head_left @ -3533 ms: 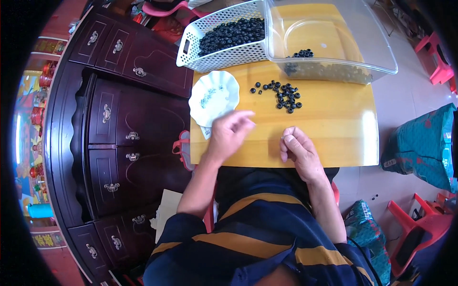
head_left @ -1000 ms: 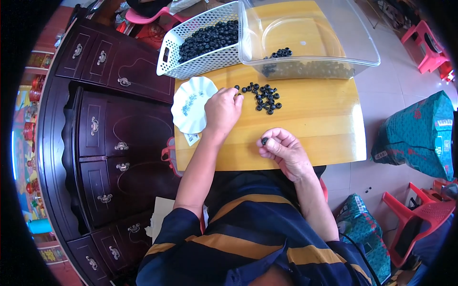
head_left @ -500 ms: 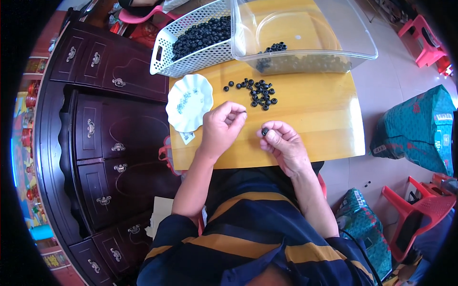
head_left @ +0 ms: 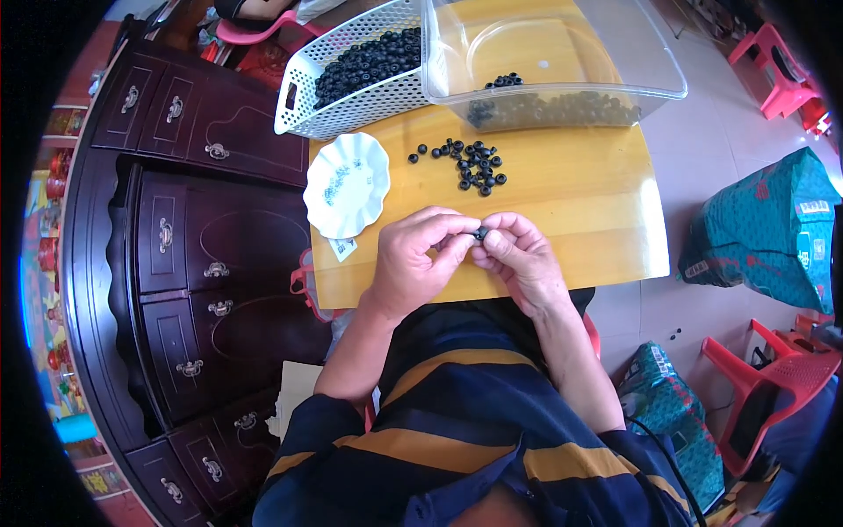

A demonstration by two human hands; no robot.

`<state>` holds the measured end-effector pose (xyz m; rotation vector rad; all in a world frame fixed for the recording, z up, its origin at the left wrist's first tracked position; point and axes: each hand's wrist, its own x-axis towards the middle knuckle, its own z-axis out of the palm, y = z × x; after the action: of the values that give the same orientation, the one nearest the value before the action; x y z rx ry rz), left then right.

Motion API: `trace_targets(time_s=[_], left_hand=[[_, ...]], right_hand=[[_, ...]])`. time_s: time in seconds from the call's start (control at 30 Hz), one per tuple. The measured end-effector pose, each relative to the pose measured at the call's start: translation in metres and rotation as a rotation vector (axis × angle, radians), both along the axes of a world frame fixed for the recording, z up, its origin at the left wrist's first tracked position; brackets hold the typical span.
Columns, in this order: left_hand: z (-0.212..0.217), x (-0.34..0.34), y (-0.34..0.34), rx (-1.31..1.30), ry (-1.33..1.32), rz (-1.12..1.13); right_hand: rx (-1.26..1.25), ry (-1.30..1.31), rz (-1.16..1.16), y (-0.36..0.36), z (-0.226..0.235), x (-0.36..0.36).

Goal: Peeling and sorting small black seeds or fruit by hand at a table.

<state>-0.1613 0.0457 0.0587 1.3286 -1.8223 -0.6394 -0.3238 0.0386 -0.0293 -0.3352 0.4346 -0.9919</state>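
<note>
Close together over the table's near edge, my two hands meet at the fingertips. My right hand [head_left: 527,263] pinches a small black round part [head_left: 480,234] between thumb and fingers. Against its left side press the closed thumb and forefinger of my left hand [head_left: 417,257]; whatever they grip is too small to make out. Beyond them lies a loose group of similar black round parts [head_left: 479,162], some showing a hole. To the left stands a white wavy-edged dish [head_left: 372,206] with tiny pieces in it.
A white perforated basket [head_left: 351,119] full of black parts stands at the back left. Beside it is a clear plastic bin [head_left: 562,91] with more parts. A dark wooden cabinet [head_left: 246,215] flanks the table [head_left: 580,220]; teal bags [head_left: 764,233] and a red chair [head_left: 777,378] stand right.
My left hand has come nearer and to the right, its fingertips now at the black part. My right hand has shifted slightly left, still pinching that part.
</note>
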Motion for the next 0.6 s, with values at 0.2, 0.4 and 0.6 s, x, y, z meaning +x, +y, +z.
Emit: trace_targets(time_s=[0.2,0.4,0.6], left_hand=[[0.0025,0.0036,0.0012,-0.08,-0.155,-0.029],[0.0,0.0061,0.0,-0.149,-0.27,-0.062],[0.0006,0.0055,-0.002,-0.205,-0.328,-0.08]], right_hand=[[0.028,0.019,0.016,-0.0003,0.0001,-0.0009],[0.03,0.022,0.007,-0.0004,0.0011,-0.0002],[0.025,0.026,0.003,-0.0014,0.0021,-0.0006]])
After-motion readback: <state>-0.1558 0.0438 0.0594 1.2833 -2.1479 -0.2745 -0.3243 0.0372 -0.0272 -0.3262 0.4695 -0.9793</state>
